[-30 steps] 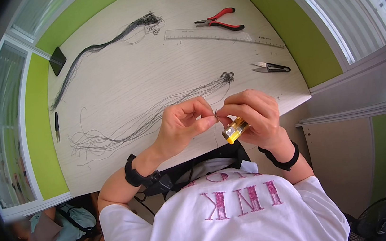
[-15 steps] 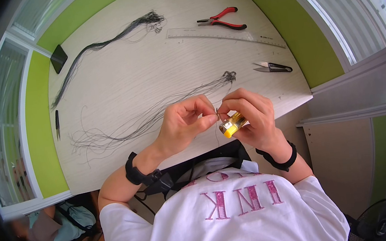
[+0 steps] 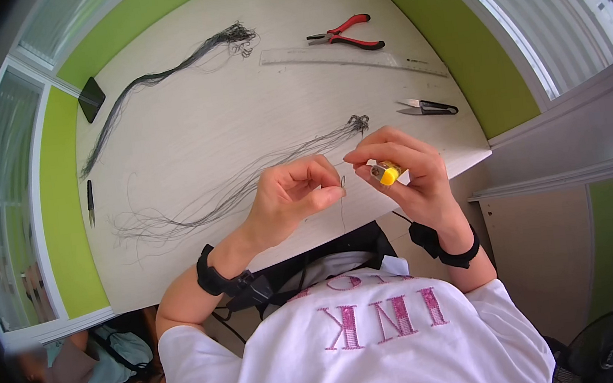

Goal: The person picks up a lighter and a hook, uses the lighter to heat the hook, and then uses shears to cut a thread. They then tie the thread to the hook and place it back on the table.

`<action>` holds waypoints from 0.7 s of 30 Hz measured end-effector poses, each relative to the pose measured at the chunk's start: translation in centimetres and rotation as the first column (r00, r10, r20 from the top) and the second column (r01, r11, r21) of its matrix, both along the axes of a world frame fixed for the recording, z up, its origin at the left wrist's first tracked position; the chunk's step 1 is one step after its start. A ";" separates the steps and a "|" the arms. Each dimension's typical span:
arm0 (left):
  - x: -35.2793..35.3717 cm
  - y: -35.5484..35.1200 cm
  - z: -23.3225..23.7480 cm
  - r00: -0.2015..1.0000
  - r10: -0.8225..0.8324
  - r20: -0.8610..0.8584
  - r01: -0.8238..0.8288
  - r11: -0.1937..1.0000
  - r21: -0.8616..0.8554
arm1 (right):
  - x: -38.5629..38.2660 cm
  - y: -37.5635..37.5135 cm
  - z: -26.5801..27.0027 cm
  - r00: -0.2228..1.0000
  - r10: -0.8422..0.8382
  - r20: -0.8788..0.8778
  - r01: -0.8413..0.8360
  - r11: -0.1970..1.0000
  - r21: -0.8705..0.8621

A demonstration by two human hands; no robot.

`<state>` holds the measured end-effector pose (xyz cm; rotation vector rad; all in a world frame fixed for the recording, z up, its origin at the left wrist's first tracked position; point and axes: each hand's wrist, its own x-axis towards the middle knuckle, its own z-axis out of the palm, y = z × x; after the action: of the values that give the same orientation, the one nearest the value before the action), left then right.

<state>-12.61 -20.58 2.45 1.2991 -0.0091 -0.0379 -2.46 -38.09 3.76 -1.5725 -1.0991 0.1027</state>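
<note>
Between thumb and forefinger, my left hand (image 3: 293, 197) pinches a thin dark cord (image 3: 342, 180) with a small loop at its top; its tail hangs below the fingertips. My right hand (image 3: 412, 176) is closed around a yellow lighter (image 3: 387, 174), whose metal end points toward me. No flame shows. The two hands are a short gap apart near the table's front edge. Just beyond them lies a bundle of dark cords (image 3: 244, 179), knotted at its right end (image 3: 358, 123) and fanned out loosely at the left.
Another dark cord bundle (image 3: 157, 77) lies farther back on the pale table (image 3: 186, 133). Red-handled pliers (image 3: 349, 34), a clear ruler (image 3: 352, 60) and thread snips (image 3: 427, 107) are at the right. Tweezers (image 3: 91, 203) and a black flat object (image 3: 92, 99) sit by the left green partition (image 3: 65, 196).
My right hand has moved away to the right from the left fingertips, and the lighter has turned in its grip. My left hand keeps its pinch on the cord.
</note>
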 end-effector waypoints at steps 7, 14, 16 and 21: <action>0.1 0.2 -0.4 0.996 -0.073 0.042 0.074 0.997 -0.024 | 0.3 -0.2 -0.6 0.975 0.166 -0.149 -0.172 0.985 -0.028; 0.1 -0.4 0.2 0.998 0.037 0.042 -0.039 0.998 0.051 | 0.1 -0.2 -0.7 0.957 0.111 -0.267 -0.131 0.990 -0.058; 0.2 -0.4 0.2 0.998 0.051 0.025 -0.052 0.998 0.042 | 0.2 -0.2 -0.7 0.959 0.109 -0.262 -0.127 0.991 -0.051; 0.2 -0.3 -0.2 0.991 0.081 0.109 -0.092 0.990 0.105 | 0.1 -0.1 -0.6 0.969 0.102 -0.224 -0.114 0.993 -0.041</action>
<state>-12.41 -20.88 2.25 1.4089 -0.0409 0.1057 -2.39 -38.22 3.11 -1.5079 -1.0121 0.3751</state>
